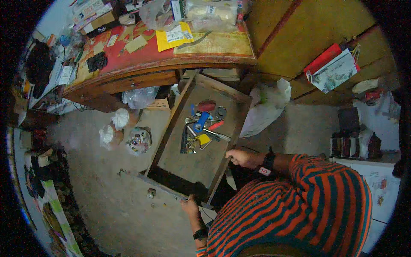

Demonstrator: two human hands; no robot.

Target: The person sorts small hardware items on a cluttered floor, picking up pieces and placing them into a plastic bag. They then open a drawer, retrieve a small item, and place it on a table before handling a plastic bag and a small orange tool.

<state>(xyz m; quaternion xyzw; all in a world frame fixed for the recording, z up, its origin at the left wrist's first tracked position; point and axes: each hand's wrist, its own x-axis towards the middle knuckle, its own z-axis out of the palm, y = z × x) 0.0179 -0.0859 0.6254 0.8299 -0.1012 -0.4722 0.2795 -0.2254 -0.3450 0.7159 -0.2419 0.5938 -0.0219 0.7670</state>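
A wooden drawer (pixel 179 172) hangs tilted in front of me, its far end by the opening under the table. My left hand (pixel 191 205) grips the near end panel, fingers partly hidden by the board. On the right side wall, my right hand (pixel 240 157) is closed around the edge. Inside lies a loose heap: a blue tool or holder (pixel 201 121), a screwdriver (pixel 216 134), a yellow piece (pixel 204 138), a red-handled item (pixel 216 125), a dark red case (pixel 206 105) and a round dark roll (pixel 221 112). Small metal parts among them are blurred.
Above the drawer stands a table (pixel 141 62) with a yellow mailer (pixel 175 37), boxes and plastic bags. On the floor at left are a tub of small items (pixel 139 141) and two wrapped containers (pixel 110 136). A white plastic bag (pixel 265 110) stands right of the drawer, near the wooden cabinet (pixel 308 29).
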